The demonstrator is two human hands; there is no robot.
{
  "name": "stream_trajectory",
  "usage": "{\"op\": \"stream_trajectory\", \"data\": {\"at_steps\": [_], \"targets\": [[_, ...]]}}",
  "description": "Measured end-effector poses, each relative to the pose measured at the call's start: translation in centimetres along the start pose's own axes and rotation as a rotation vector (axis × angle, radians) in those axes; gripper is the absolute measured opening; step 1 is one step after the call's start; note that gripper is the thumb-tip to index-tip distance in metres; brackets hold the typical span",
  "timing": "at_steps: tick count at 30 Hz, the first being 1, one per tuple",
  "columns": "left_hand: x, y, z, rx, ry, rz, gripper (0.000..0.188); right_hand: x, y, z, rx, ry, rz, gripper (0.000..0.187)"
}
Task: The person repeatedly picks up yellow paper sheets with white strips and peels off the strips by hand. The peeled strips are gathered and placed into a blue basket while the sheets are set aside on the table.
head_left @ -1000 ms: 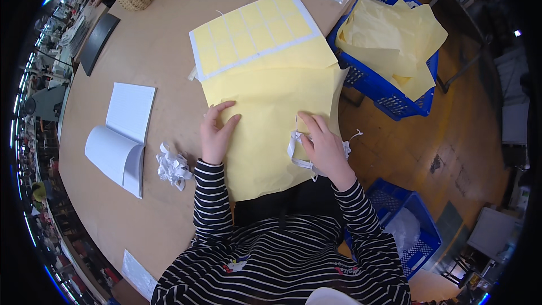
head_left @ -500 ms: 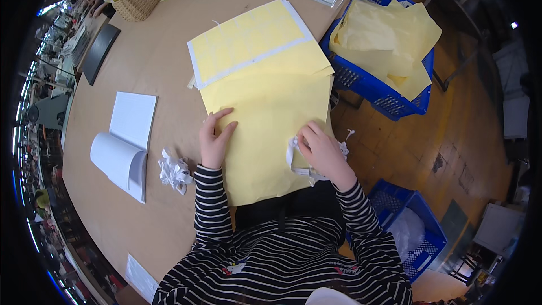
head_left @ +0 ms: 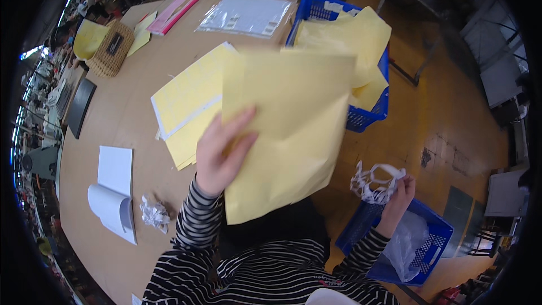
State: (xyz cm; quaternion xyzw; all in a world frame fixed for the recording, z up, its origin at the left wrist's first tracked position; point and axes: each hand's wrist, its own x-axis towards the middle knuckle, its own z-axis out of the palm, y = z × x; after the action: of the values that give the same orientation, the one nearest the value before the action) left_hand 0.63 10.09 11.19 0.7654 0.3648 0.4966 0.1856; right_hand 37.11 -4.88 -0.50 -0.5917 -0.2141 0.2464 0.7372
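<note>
A large yellow paper sheet (head_left: 293,135) is raised off the table, its left side gripped between the thumb and fingers of my left hand (head_left: 219,155). Behind it on the table lies a stack of yellow sheets (head_left: 189,99) with a white-edged grid sheet on top. My right hand (head_left: 399,199), out past the table's edge, pinches a tangled bunch of white strips (head_left: 372,185). The strips hang above the left rim of a lower blue plastic basket (head_left: 437,237), which has a clear plastic bag (head_left: 407,243) in it.
Another blue basket (head_left: 368,121) with crumpled yellow paper stands at the table's far right. On the table (head_left: 107,118) are an open notebook (head_left: 116,166), a crumpled white clump (head_left: 153,213), a wicker basket (head_left: 107,56), plastic-wrapped sheets (head_left: 245,16) and a pink packet (head_left: 172,14).
The yellow sheet has come up off the stack in my left hand. My right hand has moved right with the white strips, from above the paper to beside the lower basket.
</note>
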Motion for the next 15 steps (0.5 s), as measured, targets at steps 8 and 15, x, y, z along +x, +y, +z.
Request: {"op": "stream_trajectory", "data": {"at_steps": [8, 15], "targets": [[14.4, -12.0, 16.2, -0.348, 0.188, -0.382, 0.054, -2.3, 3.4, -1.1, 0.128, -0.012, 0.111, 0.007], [11.4, -17.2, 22.7, 0.096, -0.326, -0.673, 0.060, -4.0, 3.1, -0.2, 0.204, -0.056, 0.145, 0.008]]}}
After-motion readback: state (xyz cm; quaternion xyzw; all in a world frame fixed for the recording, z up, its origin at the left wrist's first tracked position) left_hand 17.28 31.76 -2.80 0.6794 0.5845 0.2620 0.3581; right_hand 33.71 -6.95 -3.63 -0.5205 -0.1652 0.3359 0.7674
